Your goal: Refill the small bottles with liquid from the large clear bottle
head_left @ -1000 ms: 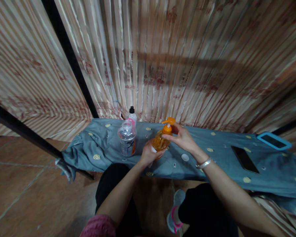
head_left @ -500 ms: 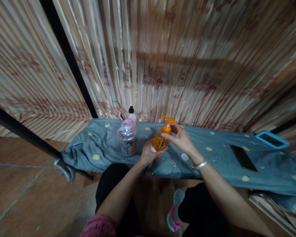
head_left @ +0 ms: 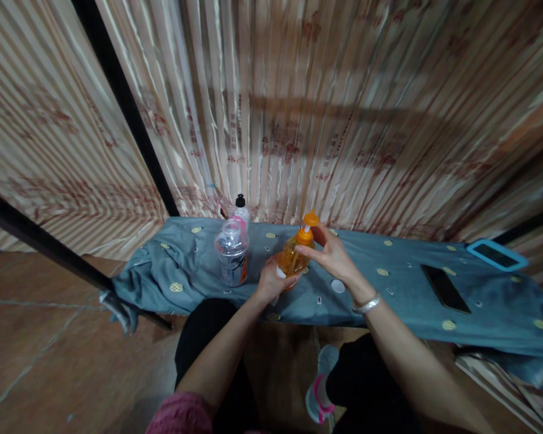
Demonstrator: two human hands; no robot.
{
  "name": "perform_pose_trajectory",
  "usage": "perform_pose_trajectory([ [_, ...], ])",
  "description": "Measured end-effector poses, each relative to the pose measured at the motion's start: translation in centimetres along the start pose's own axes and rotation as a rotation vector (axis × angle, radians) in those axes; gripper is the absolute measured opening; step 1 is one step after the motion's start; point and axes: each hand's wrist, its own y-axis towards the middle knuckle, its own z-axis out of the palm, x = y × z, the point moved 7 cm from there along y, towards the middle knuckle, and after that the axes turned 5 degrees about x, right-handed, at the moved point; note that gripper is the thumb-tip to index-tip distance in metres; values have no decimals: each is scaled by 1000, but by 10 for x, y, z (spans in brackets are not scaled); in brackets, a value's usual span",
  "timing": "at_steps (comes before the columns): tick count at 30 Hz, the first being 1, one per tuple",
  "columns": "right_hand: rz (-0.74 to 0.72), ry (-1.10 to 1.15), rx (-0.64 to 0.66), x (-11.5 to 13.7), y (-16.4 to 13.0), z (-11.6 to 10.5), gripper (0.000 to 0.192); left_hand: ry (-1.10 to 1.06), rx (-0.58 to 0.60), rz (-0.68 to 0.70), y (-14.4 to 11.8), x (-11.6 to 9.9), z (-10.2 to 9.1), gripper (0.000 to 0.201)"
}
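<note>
A pump bottle of amber liquid, with an orange pump top, is held tilted over the cloth-covered bench. Low on the bottle's body, my left hand wraps round it. My right hand pinches the orange collar just under the pump head, thumb on the near side. A clear plastic cup with a dark and orange print stands left of my hands, a transparent bottle neck rising out of it. Behind that is a bottle with a black cap and pink print.
On the blue-grey patterned cloth lie a white round disc, a dark phone and a blue-framed device at the far right. Pleated curtains hang behind the bench. A black pole slants at the left.
The pump head has turned: its spout pointed left before and now points away from me. Both hands keep their places on the bottle.
</note>
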Motion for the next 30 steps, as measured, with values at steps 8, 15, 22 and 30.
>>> perform_pose_trajectory([
  [8, 16, 7, -22, -10, 5, -2, 29, 36, -1, 17, 1, 0, 1, 63],
  [15, -4, -5, -29, -3, 0, 0, 44, 46, 15, 16, 0, -5, 0, 62],
  [22, -29, 69, 1, -12, 6, 4, 30, 23, 8, -14, 0, -2, 0, 63],
  [30, -64, 52, 43, 1, 2, 3, 39, 15, -1, 11, 1, -1, 0, 63],
])
